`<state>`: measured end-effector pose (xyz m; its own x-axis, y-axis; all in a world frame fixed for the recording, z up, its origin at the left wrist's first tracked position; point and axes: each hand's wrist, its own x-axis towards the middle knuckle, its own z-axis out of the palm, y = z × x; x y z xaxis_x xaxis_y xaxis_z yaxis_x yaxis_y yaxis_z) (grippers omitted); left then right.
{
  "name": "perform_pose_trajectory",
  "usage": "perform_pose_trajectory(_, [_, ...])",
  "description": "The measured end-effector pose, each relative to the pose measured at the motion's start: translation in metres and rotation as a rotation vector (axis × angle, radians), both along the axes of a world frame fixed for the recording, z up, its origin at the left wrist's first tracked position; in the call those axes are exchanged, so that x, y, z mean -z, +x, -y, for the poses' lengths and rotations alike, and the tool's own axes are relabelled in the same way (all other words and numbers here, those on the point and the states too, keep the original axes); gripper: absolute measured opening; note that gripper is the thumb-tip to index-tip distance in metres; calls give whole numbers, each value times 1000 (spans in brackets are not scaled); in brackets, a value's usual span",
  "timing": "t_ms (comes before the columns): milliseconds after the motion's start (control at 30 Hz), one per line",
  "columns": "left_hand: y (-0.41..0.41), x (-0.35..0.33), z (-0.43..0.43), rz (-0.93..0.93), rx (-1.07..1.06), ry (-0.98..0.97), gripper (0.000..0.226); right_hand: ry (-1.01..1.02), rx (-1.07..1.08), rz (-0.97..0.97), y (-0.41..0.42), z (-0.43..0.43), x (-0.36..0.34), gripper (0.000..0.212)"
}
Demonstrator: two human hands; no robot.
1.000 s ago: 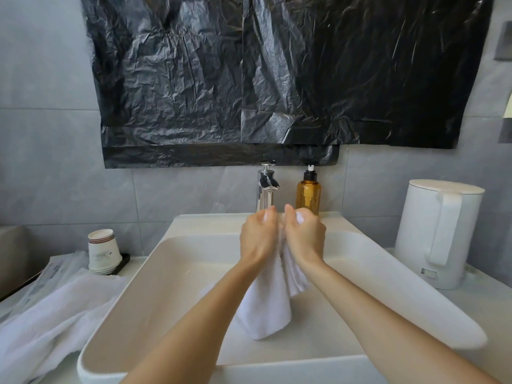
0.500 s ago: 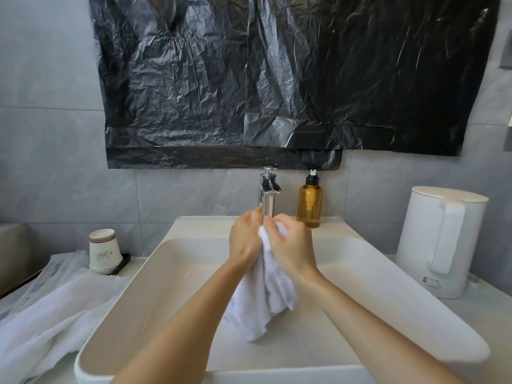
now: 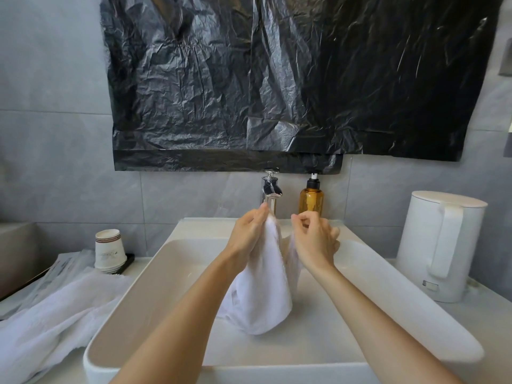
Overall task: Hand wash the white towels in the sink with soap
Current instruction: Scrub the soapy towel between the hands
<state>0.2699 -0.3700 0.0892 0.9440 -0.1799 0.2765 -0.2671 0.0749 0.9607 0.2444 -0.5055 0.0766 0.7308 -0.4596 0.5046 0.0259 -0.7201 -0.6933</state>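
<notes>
A small white towel [image 3: 260, 295] hangs over the white rectangular sink [image 3: 415, 314], its lower end resting in the basin. My left hand [image 3: 250, 231] pinches the towel's top corner just in front of the chrome tap [image 3: 270, 189]. My right hand [image 3: 314, 239] is a little to the right with curled fingers, and a second fold of the towel rises up against its palm. An amber soap pump bottle [image 3: 310, 202] stands behind my right hand. Another white towel [image 3: 55, 314] lies crumpled on the counter to the left of the sink.
A white electric kettle [image 3: 437, 245] stands on the counter at the right. A stack of paper cups [image 3: 108, 250] sits at the left by the wall, with wrapped items beside it. A black plastic sheet [image 3: 277, 79] covers the wall above the tap.
My hands were pressed together around the towel's top and rubbing it. They have now drawn apart, the right hand moving right, so the towel spreads between them.
</notes>
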Motion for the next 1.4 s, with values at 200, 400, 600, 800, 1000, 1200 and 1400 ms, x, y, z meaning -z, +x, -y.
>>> perform_pose_trajectory(200, [6,-5,-4,-162,10,-129,36,188,-517,-51,-16,-13,-5,44])
perform_pose_trajectory(400, [9,-7,-11,-117,-23,-211,33,33,-363,56,-10,-6,-4,36])
perform_pose_trajectory(600, [4,2,-11,-72,28,252,24,262,-153,365,-15,7,-21,26])
perform_pose_trajectory(800, [-4,14,13,135,212,402,27,312,-316,447,-9,15,-22,28])
perform_pose_trajectory(1000, [0,19,20,-4,160,177,62,374,-364,412,-4,22,-19,28])
perform_pose_trajectory(1200, [11,29,22,133,-64,348,30,292,-332,403,-5,16,-17,20])
perform_pose_trajectory(1400, [19,35,27,34,-123,363,17,260,-294,361,-5,10,-6,20])
